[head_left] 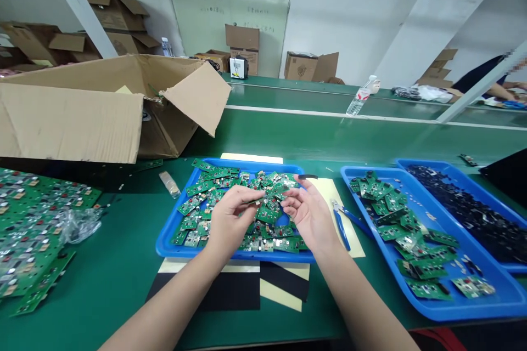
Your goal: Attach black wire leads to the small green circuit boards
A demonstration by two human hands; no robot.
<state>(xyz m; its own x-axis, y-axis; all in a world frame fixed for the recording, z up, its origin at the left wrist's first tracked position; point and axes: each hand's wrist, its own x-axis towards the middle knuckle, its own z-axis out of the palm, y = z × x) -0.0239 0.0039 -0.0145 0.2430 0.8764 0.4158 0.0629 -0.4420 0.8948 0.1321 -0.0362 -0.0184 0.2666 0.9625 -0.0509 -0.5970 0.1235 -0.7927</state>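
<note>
My left hand [233, 218] is closed, thumb and index finger pinching the edge of a small green circuit board [273, 195]. Boards of the same kind lie behind it, so its outline is hard to make out. Close to its right is my right hand [310, 216], fingers curled, with a thin black strip [308, 176] at the fingertips. Both hands are above a blue tray [164, 238] heaped with green circuit boards. Blue-handled cutting pliers [341, 225] lie on yellowish paper [357, 244] beside the right wrist.
A second blue tray [489, 263] on the right holds more boards; another [508, 205] behind it holds black parts. Board panels [37, 225] and a clear plastic bag [80, 225] lie left. An open carton [69, 126] and water bottle [359, 97] stand farther back. Another person's arm [498, 89] is far right.
</note>
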